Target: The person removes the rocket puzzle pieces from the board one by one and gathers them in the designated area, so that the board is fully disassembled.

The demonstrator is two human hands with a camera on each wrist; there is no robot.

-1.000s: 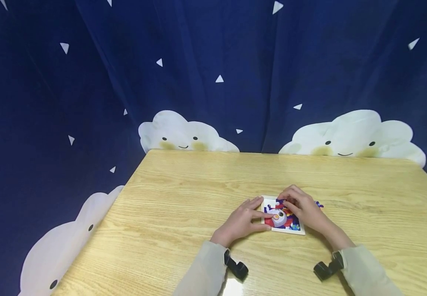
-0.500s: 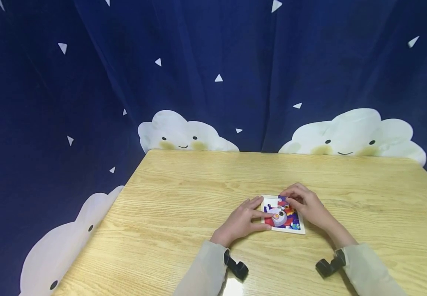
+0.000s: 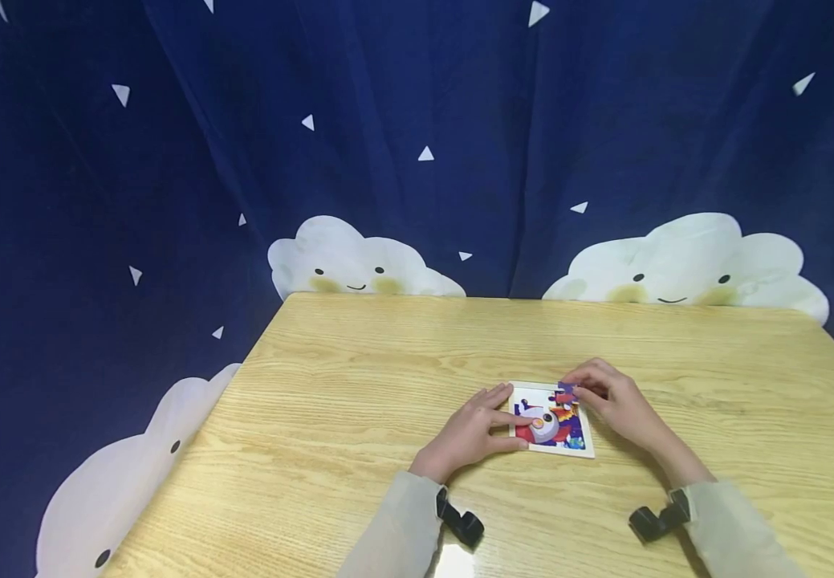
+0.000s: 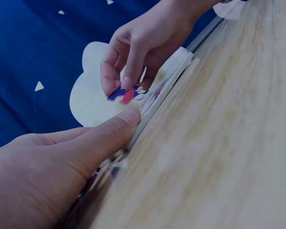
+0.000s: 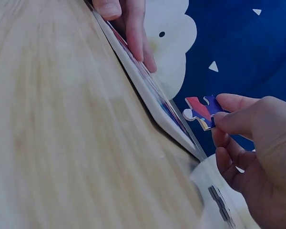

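A small jigsaw puzzle in a white-rimmed tray (image 3: 568, 453) lies on the table, its picture showing a white round-faced figure in red and blue. My left hand (image 3: 470, 429) rests on its left side, fingers spread over the picture and rim, thumb at the near edge. Between thumb and fingers, my right hand (image 3: 622, 405) pinches a purple-and-red puzzle piece (image 5: 200, 110) over the tray's far right corner. In the right wrist view the piece is held clear of the tray. A white patch of bare tray shows at the far left of the picture.
Another loose puzzle piece (image 5: 221, 205) lies beyond the tray in the right wrist view. The wooden table (image 3: 359, 361) stretches around the tray. A dark blue curtain (image 3: 388, 96) with white clouds hangs behind and at the left.
My right hand has moved to the right along the tray's far edge, carrying the purple-and-red puzzle piece. The left hand has stayed in place on the tray.
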